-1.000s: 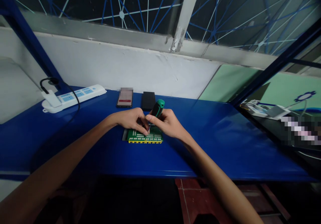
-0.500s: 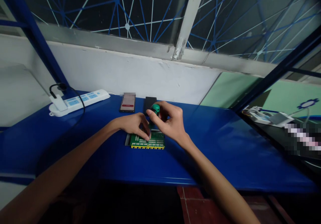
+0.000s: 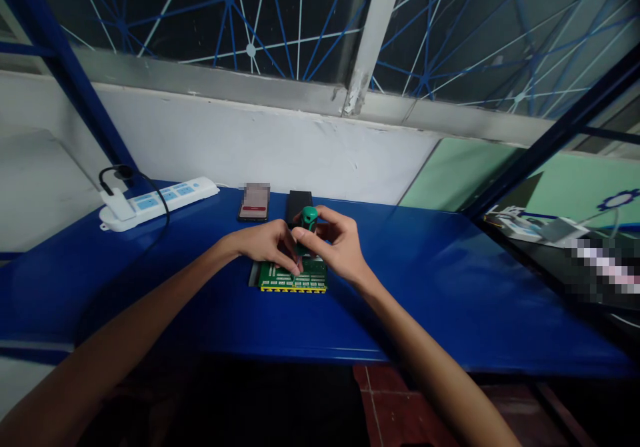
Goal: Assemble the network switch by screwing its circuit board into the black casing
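So the right hand (image 3: 340,241) had its grip curled around a green-and-black screwdriver (image 3: 309,217), handle end up, above the green circuit board (image 3: 311,279). The board lay on the blue table (image 3: 425,293), yellow edge facing the person. The left hand (image 3: 266,240) had thumb and fingers bunched low over it; honestly couldn't tell if that grip held anything. Phone (image 3: 254,207) and black box (image 3: 299,200) sat just behind.

Green-topped screwdriver (image 3: 309,216), nearly upright, over a flat, yellow-edged green circuit board (image 3: 314,278)
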`<state>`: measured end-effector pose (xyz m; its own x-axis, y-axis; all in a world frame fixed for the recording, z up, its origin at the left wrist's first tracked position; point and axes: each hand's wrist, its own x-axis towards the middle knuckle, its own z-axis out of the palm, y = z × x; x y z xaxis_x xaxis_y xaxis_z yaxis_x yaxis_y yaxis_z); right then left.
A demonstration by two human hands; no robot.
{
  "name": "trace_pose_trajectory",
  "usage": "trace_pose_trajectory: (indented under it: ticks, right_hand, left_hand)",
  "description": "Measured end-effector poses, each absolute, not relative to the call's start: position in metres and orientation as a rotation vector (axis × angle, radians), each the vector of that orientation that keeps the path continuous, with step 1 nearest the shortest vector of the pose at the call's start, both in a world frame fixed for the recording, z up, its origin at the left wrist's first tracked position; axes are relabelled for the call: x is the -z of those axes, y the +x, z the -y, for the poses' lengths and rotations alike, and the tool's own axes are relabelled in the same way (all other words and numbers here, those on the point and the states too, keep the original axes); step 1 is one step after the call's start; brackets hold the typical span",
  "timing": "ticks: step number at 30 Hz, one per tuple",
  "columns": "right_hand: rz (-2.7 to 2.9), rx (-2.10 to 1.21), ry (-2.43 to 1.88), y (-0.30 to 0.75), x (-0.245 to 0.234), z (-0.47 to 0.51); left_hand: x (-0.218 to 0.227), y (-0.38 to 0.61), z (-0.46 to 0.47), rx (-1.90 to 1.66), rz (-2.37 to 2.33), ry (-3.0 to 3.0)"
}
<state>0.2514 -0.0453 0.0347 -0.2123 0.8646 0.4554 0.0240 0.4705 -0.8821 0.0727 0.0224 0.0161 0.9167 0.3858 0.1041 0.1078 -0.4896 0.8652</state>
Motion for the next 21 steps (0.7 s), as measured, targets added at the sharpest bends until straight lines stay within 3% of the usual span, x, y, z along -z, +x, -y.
trace_pose_trajectory:
  ticks: [11, 21]
  right_hand:
    - [1.542, -1.273, -0.665, 0.2497, -0.0376, 0.0476]
    - [1.609, -1.276, -0.774, 0.2475, -0.0306, 0.0476]
  left_hand:
    - [-0.0145, 0.0742, -0.0202, -0.371, -0.375, 2.035]
    - [-0.0202, 0.076, -0.0164, -0.385, -0.299, 2.079]
